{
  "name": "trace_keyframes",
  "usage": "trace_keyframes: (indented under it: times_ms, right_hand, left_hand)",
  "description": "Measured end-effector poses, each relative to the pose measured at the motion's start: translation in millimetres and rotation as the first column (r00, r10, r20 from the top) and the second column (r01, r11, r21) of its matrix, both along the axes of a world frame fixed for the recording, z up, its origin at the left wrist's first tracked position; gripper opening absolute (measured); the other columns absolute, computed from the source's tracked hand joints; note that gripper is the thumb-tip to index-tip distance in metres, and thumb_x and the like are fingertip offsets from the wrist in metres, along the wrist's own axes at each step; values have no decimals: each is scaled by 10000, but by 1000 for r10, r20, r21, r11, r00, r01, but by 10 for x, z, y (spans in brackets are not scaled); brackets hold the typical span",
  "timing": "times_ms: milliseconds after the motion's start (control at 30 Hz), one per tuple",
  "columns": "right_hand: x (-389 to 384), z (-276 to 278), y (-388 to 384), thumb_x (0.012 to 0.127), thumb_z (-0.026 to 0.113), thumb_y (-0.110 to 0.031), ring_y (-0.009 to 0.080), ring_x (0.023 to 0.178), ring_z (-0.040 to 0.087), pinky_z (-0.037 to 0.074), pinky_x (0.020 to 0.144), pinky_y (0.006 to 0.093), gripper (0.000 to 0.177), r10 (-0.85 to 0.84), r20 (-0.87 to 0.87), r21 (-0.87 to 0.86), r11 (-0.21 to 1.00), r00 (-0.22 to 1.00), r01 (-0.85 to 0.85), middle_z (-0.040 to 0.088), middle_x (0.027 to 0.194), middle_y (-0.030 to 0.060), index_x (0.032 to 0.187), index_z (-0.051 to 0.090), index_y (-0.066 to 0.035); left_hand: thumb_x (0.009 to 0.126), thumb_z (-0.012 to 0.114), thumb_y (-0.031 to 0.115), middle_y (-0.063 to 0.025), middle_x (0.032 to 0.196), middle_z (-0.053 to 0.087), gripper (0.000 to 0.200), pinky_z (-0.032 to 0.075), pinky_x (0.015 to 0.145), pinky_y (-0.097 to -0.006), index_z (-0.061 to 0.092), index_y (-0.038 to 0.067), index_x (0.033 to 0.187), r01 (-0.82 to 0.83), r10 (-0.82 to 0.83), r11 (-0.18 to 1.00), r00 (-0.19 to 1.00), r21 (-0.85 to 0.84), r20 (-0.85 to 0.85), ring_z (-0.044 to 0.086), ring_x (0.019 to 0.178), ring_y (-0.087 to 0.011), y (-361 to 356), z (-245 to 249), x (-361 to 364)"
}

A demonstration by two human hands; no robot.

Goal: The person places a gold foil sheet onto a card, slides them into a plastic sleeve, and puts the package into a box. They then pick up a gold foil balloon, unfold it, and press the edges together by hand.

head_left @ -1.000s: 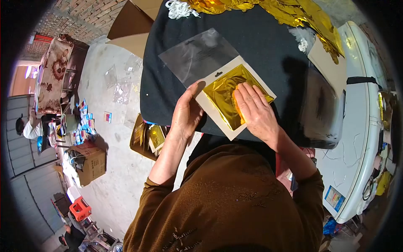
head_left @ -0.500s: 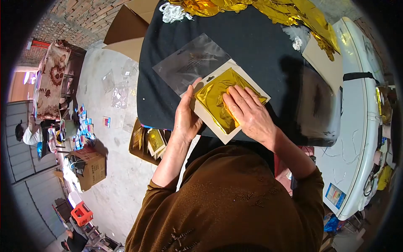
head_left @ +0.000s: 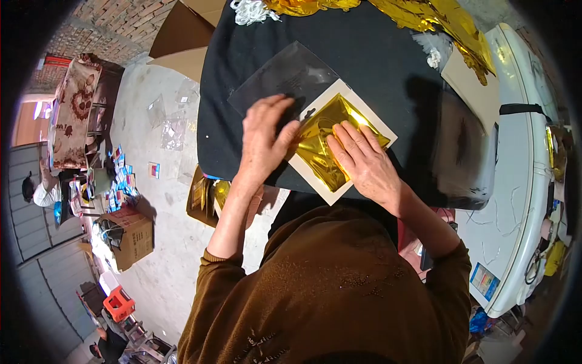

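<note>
creased, shiny gold foil (head_left: 320,130) lies folded square on a cream hang-hole card (head_left: 337,87), set diagonally; a clear plastic sleeve (head_left: 290,70) seemingly runs beneath its upper-left edge.

Left of a black-covered table (head_left: 370,57), a pale floor (head_left: 163,242) is shown, edged by a brick wall (head_left: 115,27) and grey panelling (head_left: 51,291).

Gold foil packet (head_left: 321,130) on pale card: middle covered by the right hand (head_left: 367,161); foil beneath unseen. Clear bag (head_left: 286,73): near part hidden behind the left hand (head_left: 264,136). Gold foil sheets (head_left: 418,13) and white cord bundle (head_left: 251,11): cut by the top edge. Open carton (head_left: 180,39): likewise cut. Box of packets (head_left: 200,217): partly behind the left forearm. Blue-edged leaflet (head_left: 484,281): print too small to read. Distant person in white (head_left: 46,194): hands indistinct.
</note>
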State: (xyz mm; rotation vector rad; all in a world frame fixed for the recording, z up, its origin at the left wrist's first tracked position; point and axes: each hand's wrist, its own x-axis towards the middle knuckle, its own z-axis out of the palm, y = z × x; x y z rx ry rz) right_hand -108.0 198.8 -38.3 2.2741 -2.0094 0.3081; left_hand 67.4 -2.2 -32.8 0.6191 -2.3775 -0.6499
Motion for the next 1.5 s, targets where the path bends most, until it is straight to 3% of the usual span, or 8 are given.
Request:
trace_keyframes:
  times_ms: [33, 167, 500, 767, 1067, 1267, 1500]
  right_hand:
    - [-3, -4, -12, 951, 556, -137, 380, 1469, 411, 265, 1242, 540, 551, 1, -17, 2, 1000, 1000, -1, 474, 1535, 232, 1475, 494, 20]
    - [-24, -27, -18, 988, 534, -186, 394, 1469, 398, 224, 1259, 556, 526, -7, -62, 19, 1000, 998, 9, 475, 1523, 254, 1470, 497, 20]
    - [-15, -45, -55, 974, 544, -183, 372, 1486, 375, 207, 1265, 549, 545, -14, -60, 6, 1000, 998, 14, 451, 1550, 231, 1481, 490, 10]
    - [-41, 85, 121, 936, 556, -139, 363, 1484, 398, 251, 1252, 536, 562, -1, 13, 68, 998, 1000, 0, 462, 1554, 214, 1476, 502, 10]
    - [-89, 3, 84, 976, 561, -200, 360, 1491, 374, 203, 1266, 552, 552, 18, -68, 74, 997, 997, -13, 457, 1550, 223, 1489, 489, -7]
    - [-93, 23, 75, 1001, 527, -220, 360, 1491, 377, 203, 1266, 549, 543, 25, -87, 69, 997, 996, -19, 462, 1551, 217, 1500, 480, -12]
    - [-98, 9, -35, 1009, 504, -206, 352, 1488, 387, 214, 1265, 538, 521, 61, -69, 57, 997, 996, -57, 476, 1539, 210, 1490, 490, -7]
  left_hand:
    - [920, 728, 218, -149, 1318, 638, 387, 391, 1094, -452, 680, 58, 1269, 73, -72, 997, 996, -6, 48, 536, 1288, -351, -10, -78, -36]
    - [947, 718, 237, -136, 1362, 623, 351, 365, 1117, -474, 707, 84, 1263, 30, -14, 994, 990, -105, 143, 511, 1347, -339, 124, -120, -118]
    - [929, 722, 229, -91, 1276, 644, 293, 392, 1031, -435, 733, 95, 1189, 62, -50, 993, 991, -99, 123, 536, 1227, -305, -22, -120, -137]
    - [891, 773, 346, -110, 1285, 628, 454, 418, 1013, -443, 716, 126, 1284, 150, -108, 976, 963, -156, 247, 531, 1210, -321, -86, 64, -116]
    - [875, 800, 251, -69, 1144, 662, 325, 447, 934, -397, 783, 117, 1170, 106, -59, 964, 980, -244, 192, 579, 1077, -262, -23, -40, -169]
    - [826, 793, 95, -71, 1028, 674, 288, 508, 770, -380, 778, 70, 1112, 118, -83, 920, 990, -373, 110, 615, 912, -240, -4, -27, -242]
    - [772, 795, 91, -36, 958, 659, 299, 475, 731, -345, 762, 48, 1066, 122, -138, 891, 990, -438, -6, 603, 856, -215, -43, 0, -196]
